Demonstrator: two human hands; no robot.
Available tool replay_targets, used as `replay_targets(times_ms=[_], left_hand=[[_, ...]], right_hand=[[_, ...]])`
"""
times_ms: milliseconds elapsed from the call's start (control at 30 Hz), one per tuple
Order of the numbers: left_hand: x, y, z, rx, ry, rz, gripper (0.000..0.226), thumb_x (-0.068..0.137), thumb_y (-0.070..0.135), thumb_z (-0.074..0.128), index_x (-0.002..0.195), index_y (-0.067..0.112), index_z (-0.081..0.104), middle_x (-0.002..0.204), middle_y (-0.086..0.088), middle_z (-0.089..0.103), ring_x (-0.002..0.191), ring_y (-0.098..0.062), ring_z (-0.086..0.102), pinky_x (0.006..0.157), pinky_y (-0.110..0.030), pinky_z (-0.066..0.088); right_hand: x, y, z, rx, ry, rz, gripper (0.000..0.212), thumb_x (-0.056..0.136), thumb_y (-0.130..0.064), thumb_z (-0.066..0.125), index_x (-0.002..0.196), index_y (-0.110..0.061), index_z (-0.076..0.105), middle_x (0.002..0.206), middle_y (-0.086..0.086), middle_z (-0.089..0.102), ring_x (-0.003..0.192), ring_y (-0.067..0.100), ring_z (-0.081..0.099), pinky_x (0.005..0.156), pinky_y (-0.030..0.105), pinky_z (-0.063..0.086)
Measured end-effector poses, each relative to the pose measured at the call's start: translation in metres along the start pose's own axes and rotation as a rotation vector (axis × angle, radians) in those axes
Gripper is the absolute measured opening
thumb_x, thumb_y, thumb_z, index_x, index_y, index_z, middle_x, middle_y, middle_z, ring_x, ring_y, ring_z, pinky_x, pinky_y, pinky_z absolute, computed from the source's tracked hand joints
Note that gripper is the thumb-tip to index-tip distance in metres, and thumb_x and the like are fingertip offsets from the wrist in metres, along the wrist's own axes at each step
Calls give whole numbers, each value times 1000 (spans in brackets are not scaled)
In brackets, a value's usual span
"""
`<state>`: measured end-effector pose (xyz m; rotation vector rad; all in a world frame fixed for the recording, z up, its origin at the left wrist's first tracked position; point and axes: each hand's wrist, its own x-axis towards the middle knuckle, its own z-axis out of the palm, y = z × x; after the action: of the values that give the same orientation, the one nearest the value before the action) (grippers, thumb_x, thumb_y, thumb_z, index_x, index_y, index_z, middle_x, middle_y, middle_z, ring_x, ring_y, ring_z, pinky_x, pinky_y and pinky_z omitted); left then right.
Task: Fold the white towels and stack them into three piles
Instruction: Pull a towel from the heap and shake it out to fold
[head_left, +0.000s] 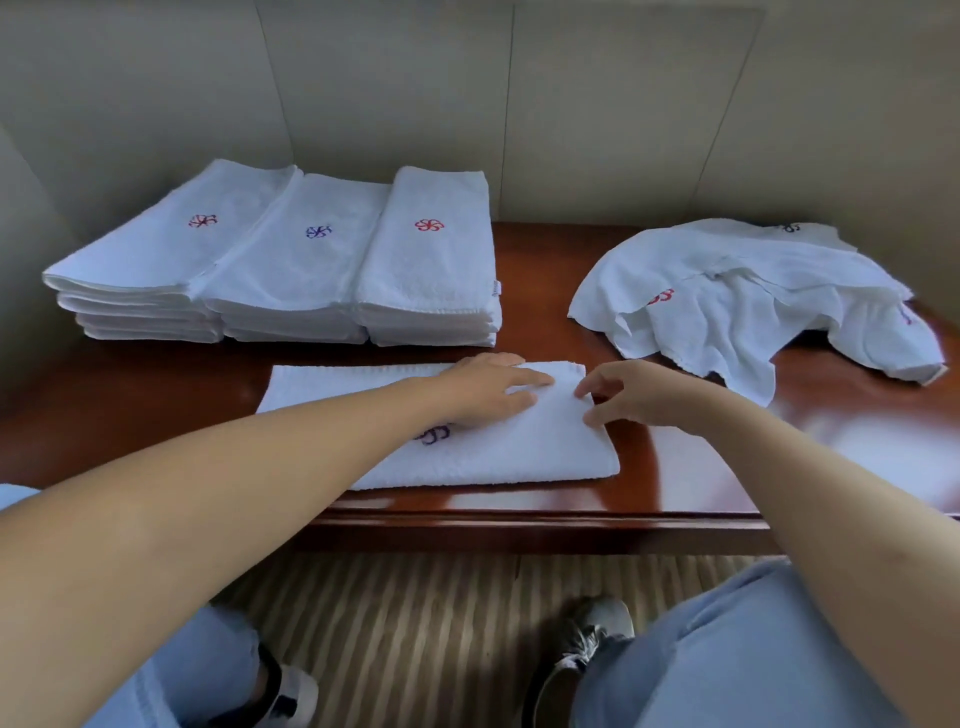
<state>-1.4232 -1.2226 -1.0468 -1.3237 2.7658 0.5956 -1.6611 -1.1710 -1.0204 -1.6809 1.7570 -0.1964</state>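
The brown surface (675, 467) is carrying everything. Beyond your left hand (488, 387), three piles of folded towels (291, 260) are standing side by side, touching. Beyond your right hand (631, 395), a heap of unfolded towels (753, 296) is lying. Under both hands, a part-folded towel (493, 447) is lying flat. Your left hand is pressing it with straight fingers. Your right hand is pinching its right edge between thumb and fingers.

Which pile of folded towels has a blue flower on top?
The middle pile of folded white towels: its top flower is blue, while both neighbouring piles show red ones.
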Motion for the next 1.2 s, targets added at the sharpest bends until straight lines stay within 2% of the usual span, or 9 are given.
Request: replay_targets(times_ms=[133,267,433,567,733,833,967,1067,1200], left_hand=[[44,19,-12,-113,-24,76,39,102,37,50,141,43,53,144,4,52,132,-18,47,114,-39,36],[78,24,-23,-131,-116,-38,61,86,50,67,139,42,38,113,10,59,100,-9,61,93,-33,53],[108,25,-34,-16,-284,-176,50,77,59,72,103,17,68,83,6,56,74,-17,51,67,-34,39],[105,27,-41,-168,-367,-161,31,82,49,78,91,19,77,90,3,74,90,-20,68,83,-36,51],[78,34,-63,-242,-225,-95,23,83,47,79,96,28,78,96,5,77,94,-19,74,93,-48,59],[49,33,-84,-301,-109,-25,17,83,43,81,93,29,77,92,6,77,88,-15,74,89,-43,60],[4,26,-117,-379,45,25,13,84,35,82,90,25,75,89,4,77,81,-10,74,76,-32,59],[-29,17,-146,-426,181,47,13,85,32,82,90,23,74,87,2,75,76,-6,69,74,-25,53],[-75,0,-189,-498,356,60,9,87,28,81,86,23,73,77,8,68,68,-5,60,67,-22,47]], right_hand=[[16,18,-6,166,-86,-2,32,78,-23,87,105,-32,73,88,-13,59,80,3,55,72,19,37],[27,28,-7,231,-121,-12,30,76,-23,88,100,-28,72,61,-20,54,56,-2,50,62,18,34],[31,33,-5,223,-66,17,38,78,-43,85,104,-22,68,72,-16,62,74,8,49,67,24,35],[28,30,-4,216,-27,38,50,79,-60,78,102,-16,67,64,-20,63,75,9,50,68,26,35],[12,19,-2,190,-147,72,36,76,-60,81,95,-31,74,105,-11,68,106,15,56,93,33,43],[-7,5,5,188,-205,97,42,80,-53,81,111,-26,76,119,-9,72,120,16,60,113,41,40],[-35,-21,0,252,-127,70,28,91,-44,73,110,-24,73,105,-4,77,97,16,74,87,30,61],[-58,-56,-20,224,26,28,13,96,-32,68,103,-22,72,99,3,77,77,13,75,67,25,61],[-82,-118,-58,89,157,-15,13,95,-22,62,103,-20,72,98,6,76,76,12,73,70,26,57]])
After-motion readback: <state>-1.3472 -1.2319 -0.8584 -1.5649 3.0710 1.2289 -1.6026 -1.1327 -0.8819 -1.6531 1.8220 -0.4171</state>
